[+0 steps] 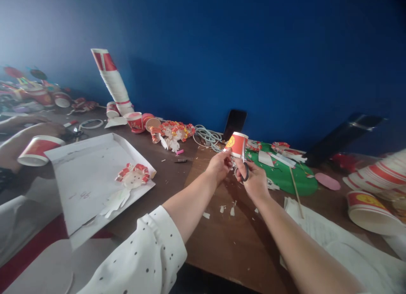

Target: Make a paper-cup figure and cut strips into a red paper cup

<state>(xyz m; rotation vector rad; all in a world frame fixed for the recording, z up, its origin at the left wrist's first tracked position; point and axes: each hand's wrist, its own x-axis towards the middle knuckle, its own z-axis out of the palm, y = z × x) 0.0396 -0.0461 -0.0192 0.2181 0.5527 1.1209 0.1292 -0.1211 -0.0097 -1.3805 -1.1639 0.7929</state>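
Observation:
A red and white paper cup (237,144) with a yellow emblem is held up over the table by my left hand (220,165), whose fingers close on its lower left side. My right hand (255,178) grips a pair of scissors (244,169) by the dark handle loops. The blades point upward against the front right of the cup; whether they cut into it I cannot tell. Below my hands, small white paper scraps (232,210) lie on the brown tabletop (218,247).
To the left lie a white box lid (82,175) and a cut-paper figure (132,176). Another person's arm (22,135) is at far left. A tall cup stack (114,84) leans at the wall. A phone (235,121), green sheet (294,182), stick (296,194) and papers (330,239) lie around.

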